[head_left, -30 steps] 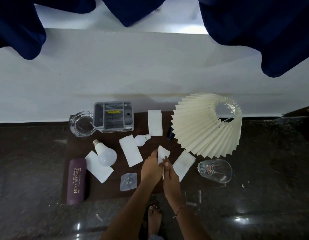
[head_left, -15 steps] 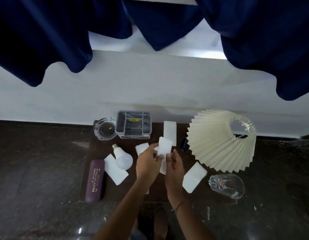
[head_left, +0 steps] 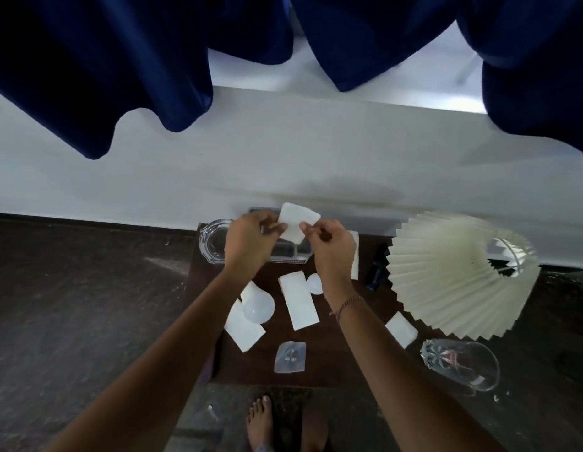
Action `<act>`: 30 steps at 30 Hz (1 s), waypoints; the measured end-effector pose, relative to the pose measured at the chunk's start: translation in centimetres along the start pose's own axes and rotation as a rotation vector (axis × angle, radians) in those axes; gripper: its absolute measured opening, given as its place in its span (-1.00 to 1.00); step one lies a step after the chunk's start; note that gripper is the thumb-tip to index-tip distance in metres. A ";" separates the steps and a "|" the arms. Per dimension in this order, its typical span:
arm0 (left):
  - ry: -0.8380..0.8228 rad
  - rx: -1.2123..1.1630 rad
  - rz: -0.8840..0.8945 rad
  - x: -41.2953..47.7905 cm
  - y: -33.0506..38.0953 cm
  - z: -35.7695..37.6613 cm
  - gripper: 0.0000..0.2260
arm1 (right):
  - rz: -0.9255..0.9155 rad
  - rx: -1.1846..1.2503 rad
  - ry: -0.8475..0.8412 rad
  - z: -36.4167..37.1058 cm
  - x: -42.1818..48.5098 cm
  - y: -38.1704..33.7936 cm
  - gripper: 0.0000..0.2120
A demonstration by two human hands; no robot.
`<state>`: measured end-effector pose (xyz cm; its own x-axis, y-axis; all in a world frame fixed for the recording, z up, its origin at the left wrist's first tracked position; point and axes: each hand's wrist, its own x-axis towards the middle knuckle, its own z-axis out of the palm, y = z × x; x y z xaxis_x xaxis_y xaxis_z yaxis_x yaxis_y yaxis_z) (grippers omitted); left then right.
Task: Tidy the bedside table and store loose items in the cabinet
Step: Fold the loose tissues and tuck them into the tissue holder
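My left hand [head_left: 249, 243] and my right hand [head_left: 331, 247] both pinch a small white paper [head_left: 296, 223], held up above the grey organiser tray [head_left: 288, 254] at the back of the dark brown bedside table [head_left: 332, 360]. On the table lie other white papers [head_left: 298, 300], [head_left: 244, 327], [head_left: 401, 329], a white light bulb [head_left: 259, 306], a smaller bulb [head_left: 314, 283] partly behind my right wrist, and a clear plastic hook pack [head_left: 290, 357]. A glass ashtray [head_left: 213, 243] sits at the back left.
A pleated cream lampshade [head_left: 460, 285] lies tilted at the table's right. A clear drinking glass [head_left: 463, 365] lies on its side below it. A small dark object [head_left: 375, 274] stands beside the shade. Dark blue curtains [head_left: 120, 66] hang above the white wall. My bare feet [head_left: 260, 422] stand on the dark floor.
Both hands have lifted the small white paper from the table's middle up toward the back, over the organiser tray. The view has closed in on the table, and my left arm now hides the purple case.
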<state>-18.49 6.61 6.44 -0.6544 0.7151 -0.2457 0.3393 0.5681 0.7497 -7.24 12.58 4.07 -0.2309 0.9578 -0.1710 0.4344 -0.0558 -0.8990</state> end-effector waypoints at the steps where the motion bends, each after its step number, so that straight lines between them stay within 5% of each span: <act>1: 0.019 0.025 0.013 0.7 0.1 -0.3 -0.78 | -0.028 -0.008 -0.010 0.3 0.5 -0.5 -0.85; 23: -0.021 0.262 0.078 6.0 -3.3 1.1 -0.80 | -0.124 -0.332 -0.258 3.0 5.2 0.4 -0.77; 30: 0.135 -0.027 0.001 4.7 -2.7 1.8 -0.57 | -0.107 -0.211 -0.185 2.5 5.1 0.7 -0.69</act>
<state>-21.26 9.16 2.21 -0.7396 0.6534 -0.1616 0.3225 0.5548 0.7669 -10.27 16.71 1.60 -0.4317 0.8863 -0.1680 0.5662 0.1213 -0.8153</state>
